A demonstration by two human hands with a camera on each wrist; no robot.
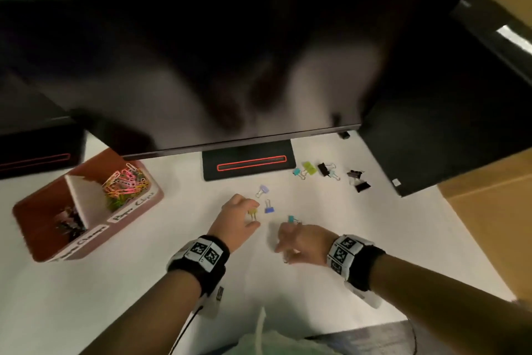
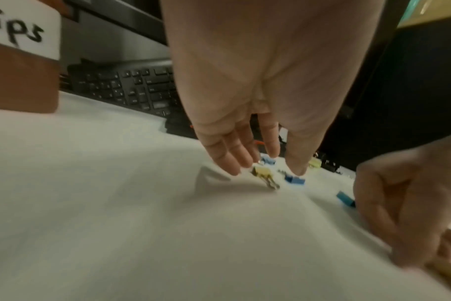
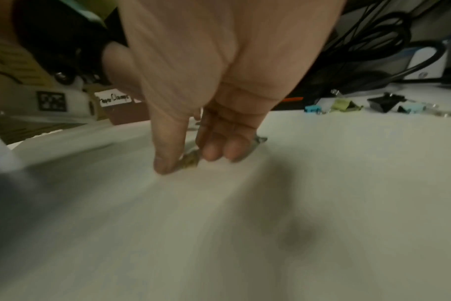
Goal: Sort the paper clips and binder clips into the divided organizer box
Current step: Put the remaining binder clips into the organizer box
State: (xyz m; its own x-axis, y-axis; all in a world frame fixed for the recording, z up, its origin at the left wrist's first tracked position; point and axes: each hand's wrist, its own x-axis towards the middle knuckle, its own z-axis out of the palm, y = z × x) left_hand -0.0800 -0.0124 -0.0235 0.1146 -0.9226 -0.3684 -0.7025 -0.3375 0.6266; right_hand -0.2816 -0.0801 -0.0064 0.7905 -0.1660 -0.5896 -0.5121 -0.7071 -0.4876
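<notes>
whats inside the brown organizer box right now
The organizer box has two compartments: colored paper clips fill the far one, dark binder clips lie in the near one. Its walls hide the lower contents.

Ten binder clips [image 1: 309, 168], two hands [image 1: 237, 218], one organizer box [image 1: 40, 239]

- Left hand [image 1: 237, 216] and right hand [image 1: 302, 241]: both bare, no gloves, forearms bare with no sleeves.
- Left wristband [image 1: 201, 258]: black fabric cuff, white panel on top printed with black square-pattern markers.
- Right wristband [image 1: 352, 256]: same make, black cuff, white marker panel.
- White plastic camera housing [image 1: 214, 301] under the left cuff; thin black cable [image 1: 184, 328] runs back from it.
- White housing [image 1: 364, 295] under the right cuff too.
</notes>
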